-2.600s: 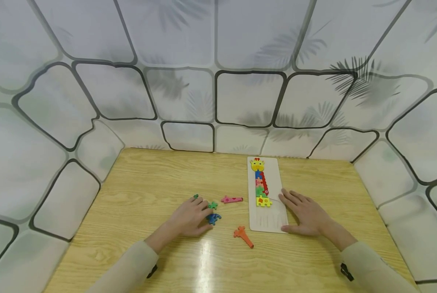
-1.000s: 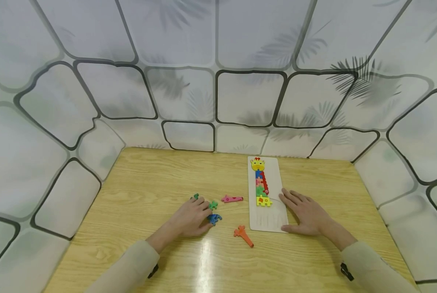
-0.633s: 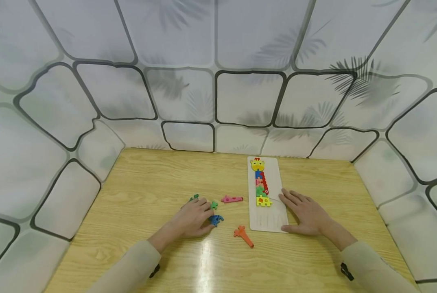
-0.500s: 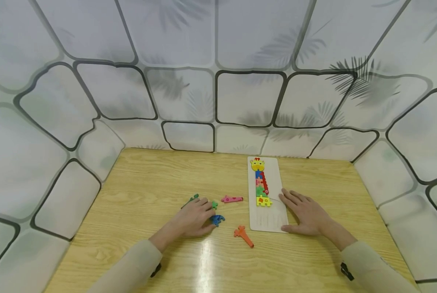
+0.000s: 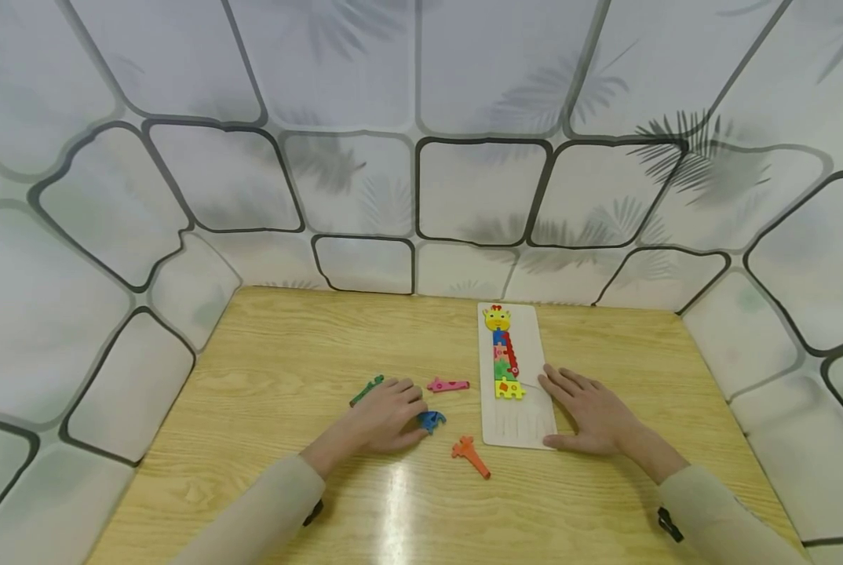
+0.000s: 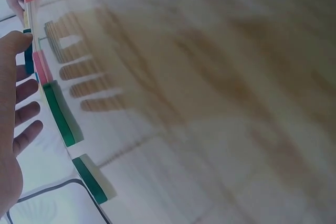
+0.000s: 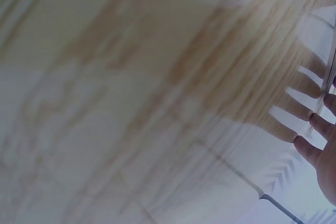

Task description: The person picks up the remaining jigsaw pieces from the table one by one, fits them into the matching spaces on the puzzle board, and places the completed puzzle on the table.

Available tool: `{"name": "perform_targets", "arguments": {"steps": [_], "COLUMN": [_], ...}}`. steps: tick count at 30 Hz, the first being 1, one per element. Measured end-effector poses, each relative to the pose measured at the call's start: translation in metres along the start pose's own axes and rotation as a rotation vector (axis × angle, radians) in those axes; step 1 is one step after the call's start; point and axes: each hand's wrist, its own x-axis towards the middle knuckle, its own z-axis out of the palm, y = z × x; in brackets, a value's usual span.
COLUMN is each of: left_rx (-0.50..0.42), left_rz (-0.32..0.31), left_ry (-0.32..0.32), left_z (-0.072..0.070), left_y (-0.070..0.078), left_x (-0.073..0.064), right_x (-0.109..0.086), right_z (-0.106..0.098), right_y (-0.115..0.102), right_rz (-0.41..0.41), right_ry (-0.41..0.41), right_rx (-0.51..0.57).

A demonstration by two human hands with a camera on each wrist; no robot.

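In the head view my left hand [image 5: 386,414] pinches a blue puzzle piece [image 5: 432,421] low over the table; the left wrist view shows the thumb against this blue piece [image 6: 28,51]. A dark green puzzle piece [image 5: 366,390] lies behind that hand, and a pink one [image 5: 448,385] lies ahead of it to the right. Nearer me is an orange puzzle piece [image 5: 471,457]. My right hand [image 5: 594,412] rests along the right edge of the pale puzzle board [image 5: 520,431], fingers extended. On the board lies a partly assembled giraffe puzzle [image 5: 501,353].
The wooden table [image 5: 287,337] is bounded at the back and sides by walls covered with a stone-pattern cloth [image 5: 365,188]. In the left wrist view two green pieces stand out, one of them nearer the camera [image 6: 89,179].
My left hand has shifted right with the blue piece. More of the dark green piece shows, while the small light green piece is now hidden in the head view. My right hand and the board stay still.
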Motion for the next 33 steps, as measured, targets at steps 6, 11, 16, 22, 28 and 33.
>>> {"name": "perform_targets", "arguments": {"steps": [6, 11, 16, 22, 28, 33], "left_rx": [-0.029, -0.047, -0.039, -0.064, -0.063, -0.06], "left_rz": [-0.003, 0.006, 0.01, -0.018, 0.008, 0.021], "left_ry": [-0.017, -0.022, -0.05, -0.101, -0.099, -0.112], "left_z": [-0.001, 0.002, 0.003, 0.0, -0.002, -0.001], "left_y": [0.002, 0.002, 0.003, 0.005, 0.007, 0.009], "left_x": [0.01, 0.018, 0.026, 0.037, 0.047, 0.057], "right_x": [0.0, 0.0, 0.0, 0.0, 0.0, -0.001], "right_z": [0.0, 0.001, 0.002, -0.002, -0.002, -0.002], "right_y": [-0.001, 0.0, 0.0, -0.001, -0.001, -0.001], "right_rz": [0.007, 0.01, 0.006, -0.004, -0.017, -0.013], "right_ry": [-0.004, -0.018, -0.007, 0.004, 0.023, 0.015], "right_rx": [0.009, 0.004, -0.001, -0.004, -0.013, -0.015]}}
